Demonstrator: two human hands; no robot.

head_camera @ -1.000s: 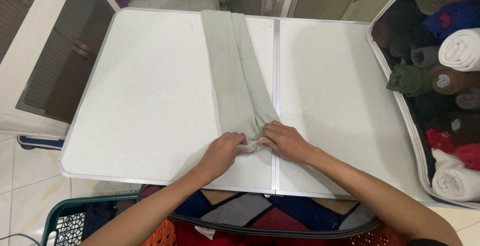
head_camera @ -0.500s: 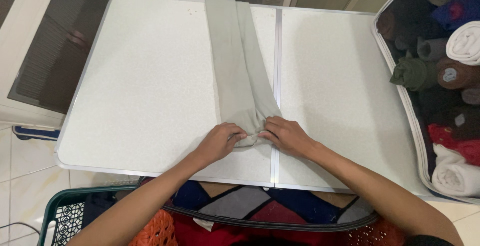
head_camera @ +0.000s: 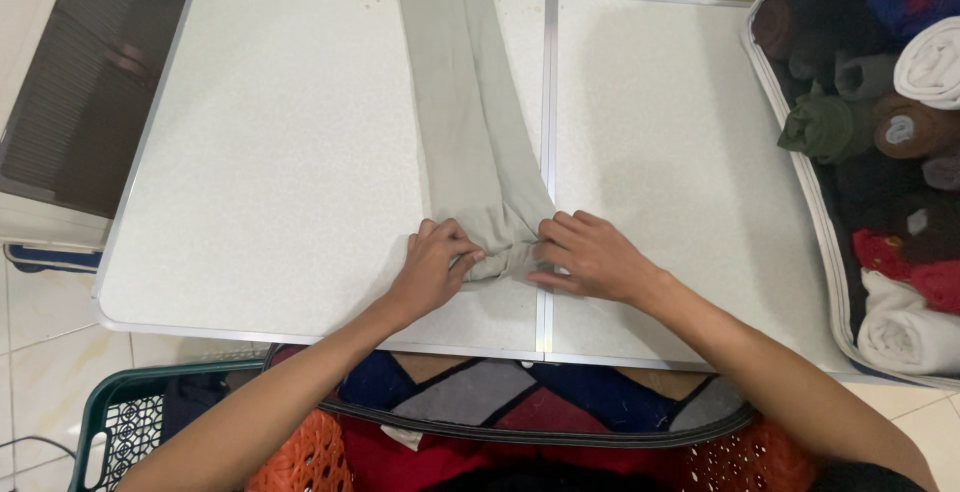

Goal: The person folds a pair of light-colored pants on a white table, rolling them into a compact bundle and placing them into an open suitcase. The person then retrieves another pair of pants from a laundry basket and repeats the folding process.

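A long, narrow grey-green folded cloth [head_camera: 465,112] lies lengthwise down the middle of a white folding table [head_camera: 270,162]. Its near end is curled into a small roll [head_camera: 497,259]. My left hand [head_camera: 432,267] grips the left side of that roll with fingers curled over it. My right hand [head_camera: 590,255] presses on the roll's right side, fingers pointing left. The far end of the cloth reaches the table's back edge.
An open fabric storage box [head_camera: 800,182] on the right holds several rolled cloths in white, red, brown, green and blue. A green laundry basket [head_camera: 110,422] and an orange one [head_camera: 310,457] sit below the table's near edge. A white cabinet [head_camera: 40,82] stands at the left.
Both hands have moved a little farther up the table, turning the near end of the cloth over into a thicker roll. The camera view has shifted slightly.
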